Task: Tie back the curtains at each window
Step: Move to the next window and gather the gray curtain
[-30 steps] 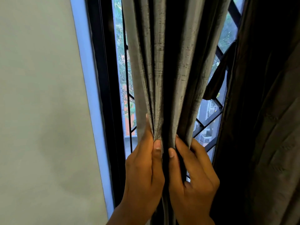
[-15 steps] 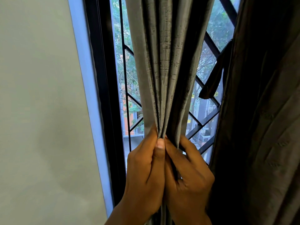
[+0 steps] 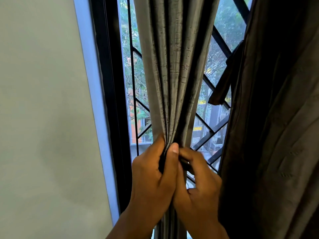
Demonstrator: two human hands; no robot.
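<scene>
A grey textured curtain (image 3: 174, 69) hangs in the middle of the view, gathered into narrow pleats. My left hand (image 3: 151, 178) grips the bunched folds from the left, thumb up along the cloth. My right hand (image 3: 198, 183) grips the same bunch from the right, fingers curled round its far side. Both hands touch each other at the gather. A dark strip of fabric, likely a tie-back (image 3: 224, 80), dangles from the dark brown curtain (image 3: 276, 126) on the right.
Behind the curtain is a window with a black frame (image 3: 112, 100) and a black diagonal grille (image 3: 212, 125). A pale wall (image 3: 43, 118) fills the left side. Trees and buildings show outside.
The grey curtain has been squeezed into a tighter bunch. My right hand has closed in against my left, its fingers wrapping further round the folds.
</scene>
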